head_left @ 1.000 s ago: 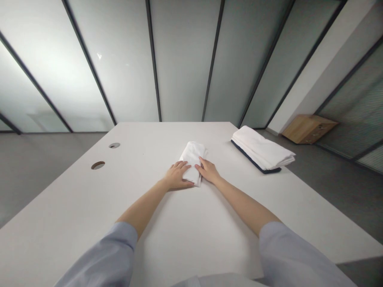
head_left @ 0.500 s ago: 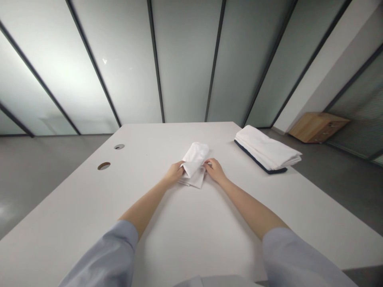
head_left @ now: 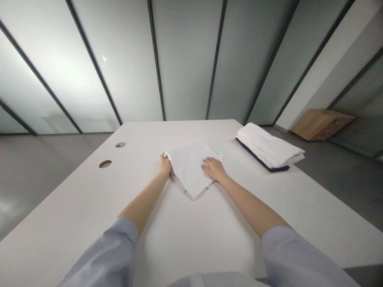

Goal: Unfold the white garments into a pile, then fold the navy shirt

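Observation:
A white cloth point(head_left: 190, 163), opened out in layers with one corner pointing toward me, lies on the white table point(head_left: 191, 235). My left hand point(head_left: 165, 165) pinches its left corner, which is lifted a little off the table. On the cloth's right part rests my right hand point(head_left: 214, 169), palm down with the fingers stretched out. The layers under the top sheet show only along the near edges and behind my right hand.
A stack of folded white cloths point(head_left: 267, 145) sits on a dark folded cloth point(head_left: 279, 169) by the table's right edge. Two round cable holes are at the left, the nearer one brown-rimmed point(head_left: 105, 164). A wooden cabinet point(head_left: 321, 124) stands on the floor beyond.
The cloth has gone from a small bunched fold to a wider spread sheet. My left hand has moved left with its corner, and my right hand has flattened onto the cloth.

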{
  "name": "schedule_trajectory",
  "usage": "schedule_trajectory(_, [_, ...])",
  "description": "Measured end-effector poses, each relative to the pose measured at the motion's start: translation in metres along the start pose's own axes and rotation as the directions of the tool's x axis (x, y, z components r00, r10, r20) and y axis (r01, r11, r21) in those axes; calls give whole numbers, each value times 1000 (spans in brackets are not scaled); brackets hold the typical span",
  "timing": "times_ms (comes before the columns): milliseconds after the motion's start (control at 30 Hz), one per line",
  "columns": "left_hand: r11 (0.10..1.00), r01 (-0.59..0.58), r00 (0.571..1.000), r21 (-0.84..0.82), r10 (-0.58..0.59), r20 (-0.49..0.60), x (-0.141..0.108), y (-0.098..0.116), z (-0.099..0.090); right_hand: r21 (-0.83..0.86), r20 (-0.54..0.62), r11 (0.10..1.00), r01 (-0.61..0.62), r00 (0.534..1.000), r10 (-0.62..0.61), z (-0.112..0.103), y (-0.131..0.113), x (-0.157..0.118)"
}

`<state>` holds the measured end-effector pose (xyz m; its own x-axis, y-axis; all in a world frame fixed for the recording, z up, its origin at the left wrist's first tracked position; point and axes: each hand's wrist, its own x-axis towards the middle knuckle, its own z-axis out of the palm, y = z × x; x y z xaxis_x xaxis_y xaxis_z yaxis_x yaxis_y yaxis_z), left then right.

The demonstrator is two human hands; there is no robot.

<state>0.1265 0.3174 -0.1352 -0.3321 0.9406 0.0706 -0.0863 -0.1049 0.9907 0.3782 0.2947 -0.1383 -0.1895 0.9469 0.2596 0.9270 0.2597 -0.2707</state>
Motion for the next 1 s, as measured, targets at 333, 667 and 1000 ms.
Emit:
schedule_trajectory(333, [443, -688, 722, 575, 504, 474, -11, 14, -10, -33, 38, 999, 13, 999, -12, -3, 3, 1])
schedule_trajectory(667, [299, -769, 629, 566, 194, 752, -16, 16, -6, 105, -235, 992, -66, 968, 89, 1, 21, 7])
schedule_trajectory(1000, [444, -836, 426, 322, 155, 891, -46, 32, 4, 325, -354, 944, -64, 917, 184, 0, 28, 9])
